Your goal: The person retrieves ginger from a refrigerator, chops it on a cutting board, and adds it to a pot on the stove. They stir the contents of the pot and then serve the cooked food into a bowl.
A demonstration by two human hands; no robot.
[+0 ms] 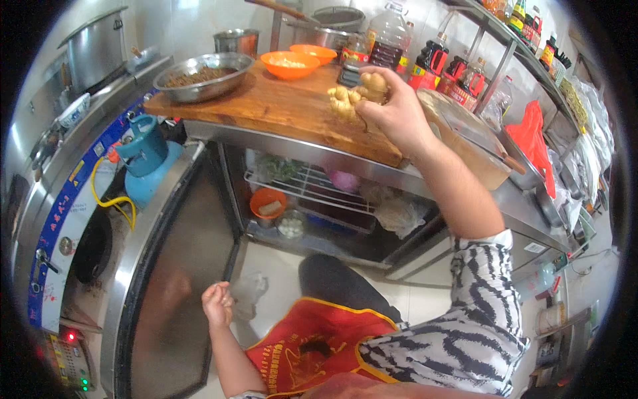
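My right hand (398, 112) grips knobby pieces of ginger root (375, 89) over the right part of a thick wooden board (289, 109). The ginger's lower lobes are close to the board; whether they touch it I cannot tell. My left hand (218, 303) is low, with curled fingers, beside the open fridge door (184, 239). Right beside it is a blurred clear plastic bag (249, 294); whether the fingers hold it is not plain. Before me the undercounter fridge (309, 194) stands open, with an orange bowl (268, 202) and a wire shelf (309, 187) inside.
On the board are a steel basin (204, 92) of brown food and orange bowls (290, 72). A cleaver (478, 132) lies on a wooden block (468, 149) at right. Sauce bottles (428, 62) line the back. A blue gas cylinder (147, 159) stands left, beside the stove (70, 214).
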